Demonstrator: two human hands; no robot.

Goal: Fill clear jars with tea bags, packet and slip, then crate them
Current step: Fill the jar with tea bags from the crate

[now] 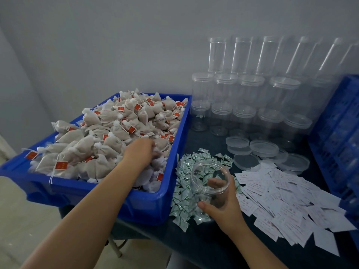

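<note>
1. Jar point(210, 183) is sitting open-mouthed in the right hand point(223, 206), whose fingers and thumb are wrapping round its wall, holding it tilted over the green-and-white packets point(184, 191).
2. Tea bags point(116, 133) are being reached for by the left hand point(140, 150), which is digging into the pile at the near right end of the blue bin point(136, 206); its fingers are curling into the bags, and I judge it is gathering a few.
3. Doing this well probably means lifting the bags clear of their strings and tags, and keeping the jar mouth turned toward the left hand, just beside the bin.
4. Paper slips point(281, 200) are lying to the right of the right hand; loose lids point(264, 148) and stacked empty jars point(248, 98) are standing beyond it.
5. Left fingertips are buried, so the number of bags gripped is not showing.
6. Crate point(338, 133) at far right is being cut off by the frame edge.
</note>
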